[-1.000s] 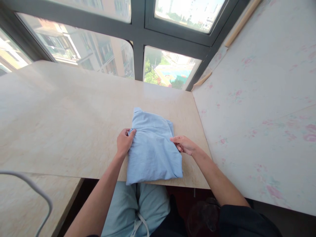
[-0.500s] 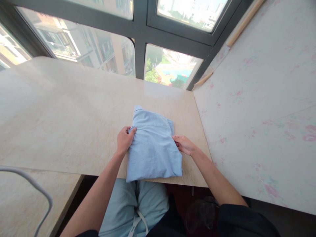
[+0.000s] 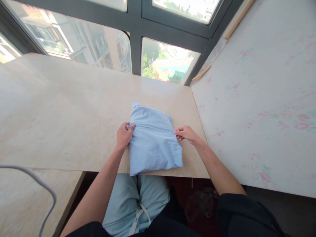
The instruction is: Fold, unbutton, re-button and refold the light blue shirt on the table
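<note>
A light blue shirt (image 3: 154,144) lies folded into a compact bundle on the pale stone-patterned ledge (image 3: 81,125), its lower edge close to the ledge's front. At its left side, my left hand (image 3: 125,134) pinches the cloth between thumb and fingers. My right hand (image 3: 185,133) grips the right edge of the cloth with its fingertips, the fingers pressed together. A seam runs across the upper part of the bundle, and a narrow flap shows at its upper right. The underside of the folds is hidden.
Dark-framed windows (image 3: 134,42) stand behind the ledge. On the right rises a flower-patterned wall (image 3: 247,115). A grey cable (image 3: 37,179) curves over a lower surface (image 3: 29,197) at front left. My legs (image 3: 133,200) are below the front edge.
My right hand has shifted slightly up and outward, drawing at the shirt's right edge. My left hand keeps its pinch. The whole view has tilted a little.
</note>
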`<state>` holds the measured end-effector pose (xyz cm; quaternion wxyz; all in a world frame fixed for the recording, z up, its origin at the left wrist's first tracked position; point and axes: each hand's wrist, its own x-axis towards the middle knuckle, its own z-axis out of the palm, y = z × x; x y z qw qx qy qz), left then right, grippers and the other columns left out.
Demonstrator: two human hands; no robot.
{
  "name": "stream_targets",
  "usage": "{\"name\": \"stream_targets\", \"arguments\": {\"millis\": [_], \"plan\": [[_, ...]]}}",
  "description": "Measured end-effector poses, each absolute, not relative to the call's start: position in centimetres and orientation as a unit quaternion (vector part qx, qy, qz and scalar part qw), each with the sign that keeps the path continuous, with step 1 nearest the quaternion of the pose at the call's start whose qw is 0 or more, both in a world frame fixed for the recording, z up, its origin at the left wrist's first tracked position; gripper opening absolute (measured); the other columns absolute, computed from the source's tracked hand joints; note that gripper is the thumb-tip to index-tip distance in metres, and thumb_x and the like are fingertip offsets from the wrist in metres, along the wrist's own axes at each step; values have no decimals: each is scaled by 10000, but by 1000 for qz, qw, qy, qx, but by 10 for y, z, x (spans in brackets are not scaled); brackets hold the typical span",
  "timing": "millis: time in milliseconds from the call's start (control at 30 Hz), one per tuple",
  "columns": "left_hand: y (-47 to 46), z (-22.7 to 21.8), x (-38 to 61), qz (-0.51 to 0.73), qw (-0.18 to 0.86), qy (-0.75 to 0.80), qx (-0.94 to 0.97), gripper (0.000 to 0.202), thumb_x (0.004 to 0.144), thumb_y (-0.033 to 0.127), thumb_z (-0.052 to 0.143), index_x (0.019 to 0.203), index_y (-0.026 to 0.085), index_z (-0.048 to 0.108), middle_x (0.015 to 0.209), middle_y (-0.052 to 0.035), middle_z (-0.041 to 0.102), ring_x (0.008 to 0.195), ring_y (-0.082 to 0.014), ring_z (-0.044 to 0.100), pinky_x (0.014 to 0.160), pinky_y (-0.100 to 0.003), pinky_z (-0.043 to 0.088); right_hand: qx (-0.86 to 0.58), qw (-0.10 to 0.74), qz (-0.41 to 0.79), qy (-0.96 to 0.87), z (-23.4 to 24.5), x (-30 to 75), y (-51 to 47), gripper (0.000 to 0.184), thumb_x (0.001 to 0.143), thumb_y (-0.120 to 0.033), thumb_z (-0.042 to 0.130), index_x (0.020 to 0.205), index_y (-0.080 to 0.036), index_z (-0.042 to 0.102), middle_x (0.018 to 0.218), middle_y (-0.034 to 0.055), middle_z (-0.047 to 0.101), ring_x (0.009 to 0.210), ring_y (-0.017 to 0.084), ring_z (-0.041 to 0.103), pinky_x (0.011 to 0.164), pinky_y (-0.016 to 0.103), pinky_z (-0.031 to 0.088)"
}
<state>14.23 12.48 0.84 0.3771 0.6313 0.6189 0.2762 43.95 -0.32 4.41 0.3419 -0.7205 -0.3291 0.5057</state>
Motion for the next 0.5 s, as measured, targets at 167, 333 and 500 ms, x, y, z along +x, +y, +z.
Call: {"name": "stream_targets", "arguments": {"millis": [167,333,500], "plan": [[124,10,143,273,365,628,630,498,807,529,563,1099,138,665,729,-33,647,705,-205,607,704,-292,453,-697,381,532,-295,34,429,-12,239,660,-338,806,702,-157,654,635,19,664,562,114,599,506,213,498],[121,13,142,284,370,634,617,485,824,552,560,1057,140,667,790,-63,680,783,-225,642,771,-316,477,-709,383,508,-305,45,429,-41,381,706,-509,768,717,-152,636,692,43,663,591,108,583,521,208,463],[95,23,124,310,497,636,502,467,837,479,597,1136,120,601,968,-121,695,791,-207,680,708,-316,536,-723,357,461,-371,63,414,-88,386,733,-534,737,777,-168,622,661,-8,605,571,101,536,497,209,408]]}}
